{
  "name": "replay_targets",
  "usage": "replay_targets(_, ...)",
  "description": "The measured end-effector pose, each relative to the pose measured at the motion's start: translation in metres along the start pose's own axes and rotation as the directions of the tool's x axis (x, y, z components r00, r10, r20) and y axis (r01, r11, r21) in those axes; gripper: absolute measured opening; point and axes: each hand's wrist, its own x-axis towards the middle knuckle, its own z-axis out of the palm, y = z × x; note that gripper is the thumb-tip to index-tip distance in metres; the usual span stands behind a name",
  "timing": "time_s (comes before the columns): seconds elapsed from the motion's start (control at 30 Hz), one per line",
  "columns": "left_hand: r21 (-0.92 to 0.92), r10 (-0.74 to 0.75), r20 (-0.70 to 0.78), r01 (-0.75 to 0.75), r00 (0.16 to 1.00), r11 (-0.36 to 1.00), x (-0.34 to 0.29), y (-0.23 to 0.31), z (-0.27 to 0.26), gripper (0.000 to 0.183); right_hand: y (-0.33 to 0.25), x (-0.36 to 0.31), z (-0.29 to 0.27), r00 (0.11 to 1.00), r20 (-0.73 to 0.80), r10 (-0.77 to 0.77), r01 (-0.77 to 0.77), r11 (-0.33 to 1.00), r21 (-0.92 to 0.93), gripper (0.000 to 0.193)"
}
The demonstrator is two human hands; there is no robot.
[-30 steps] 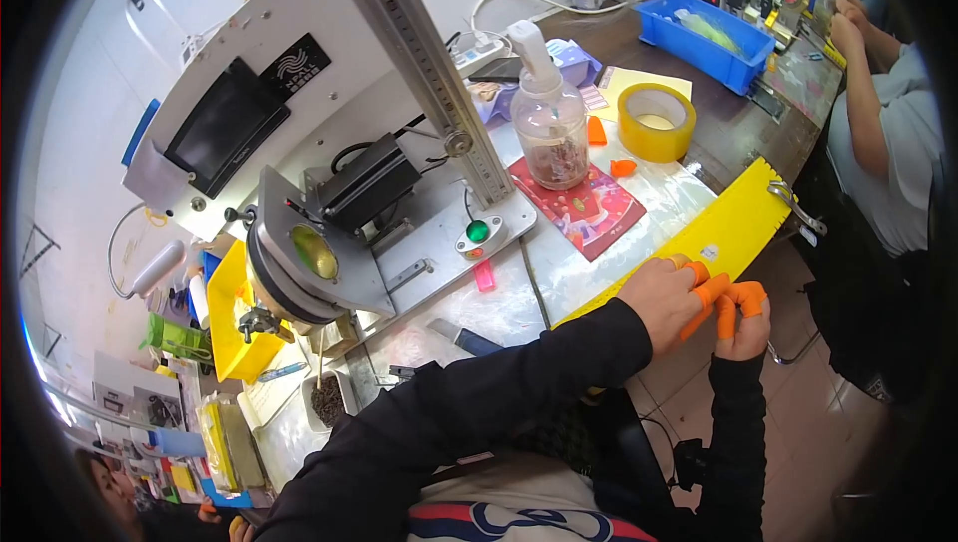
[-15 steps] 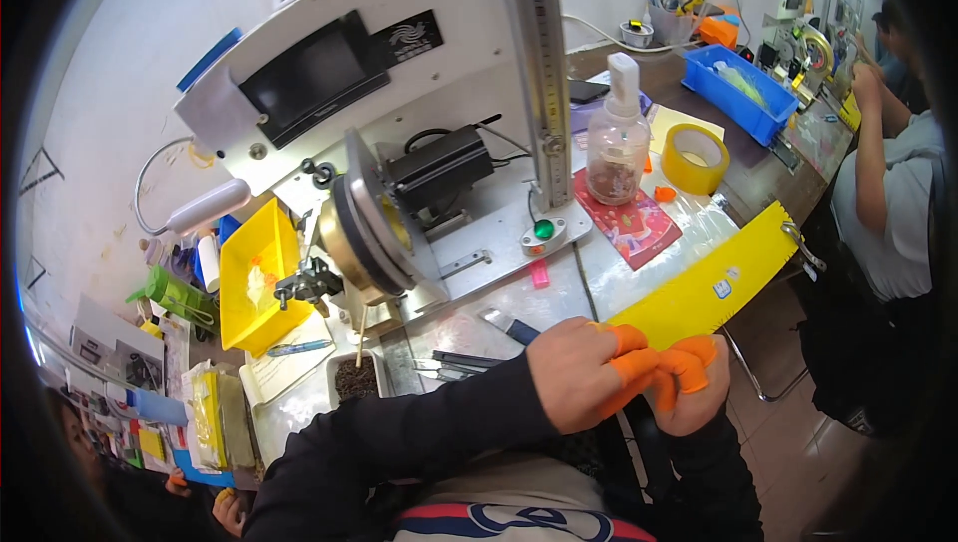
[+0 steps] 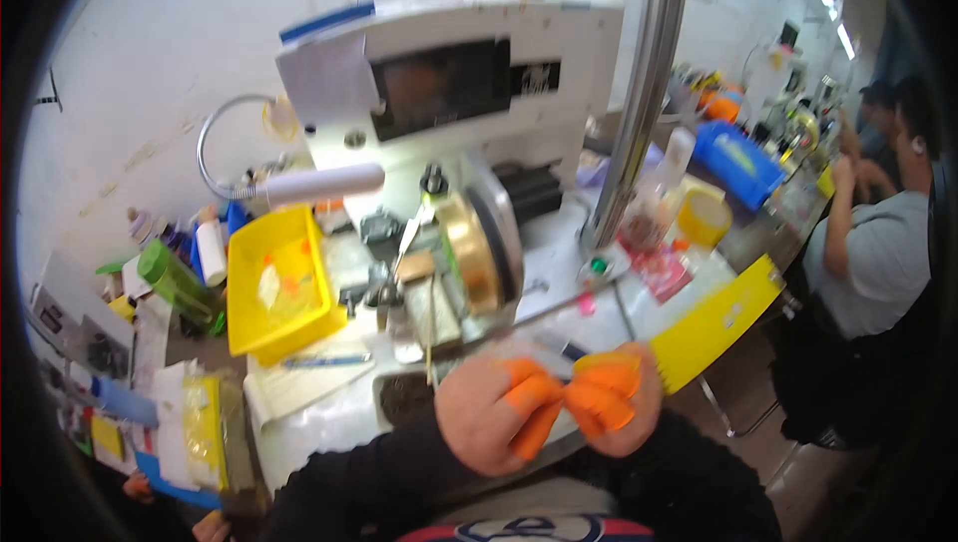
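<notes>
My left hand and my right hand meet fingertip to fingertip over the bench's front edge. Orange finger cots cover several fingers on both. The fingers are curled and pinched together; whatever lies between them is hidden. Just beyond them a knife-like tool with a dark handle lies partly covered by the hands. To the left of my left hand sits a small tray of dark grains, a thin wooden stick standing beside it. The machine's round brass-coloured wheel is ahead of my hands.
A yellow bin with orange bits stands left of the wheel. A white lamp arm reaches over it. At right are a yellow board, a tape roll, a clear pump bottle and a blue bin. A co-worker sits far right.
My hands have shifted left and slightly apart; the left no longer overlaps the right. The view has swung right and up, bringing the machine's wheel and screen toward the middle.
</notes>
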Motion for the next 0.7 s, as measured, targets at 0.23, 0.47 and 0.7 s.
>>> replay_targets(0.23,0.100,-0.003,-0.292,0.033,0.956,0.994,-0.010,-0.007,-0.064,0.030,0.035,0.095,-0.028,0.874,-0.325,0.362,-0.209,0.883,0.421,0.004)
replay_targets(0.47,0.163,-0.122,-0.455,0.217,0.882,0.962,-0.028,-0.048,-0.106,0.025,0.154,0.300,-0.136,0.598,-0.613,0.517,-0.159,0.826,0.541,0.015)
replay_targets(0.7,0.316,-0.088,-0.407,0.231,0.909,0.920,-0.024,-0.066,-0.109,0.018,0.197,0.419,-0.186,0.521,-0.801,0.297,-0.188,0.955,0.231,0.012)
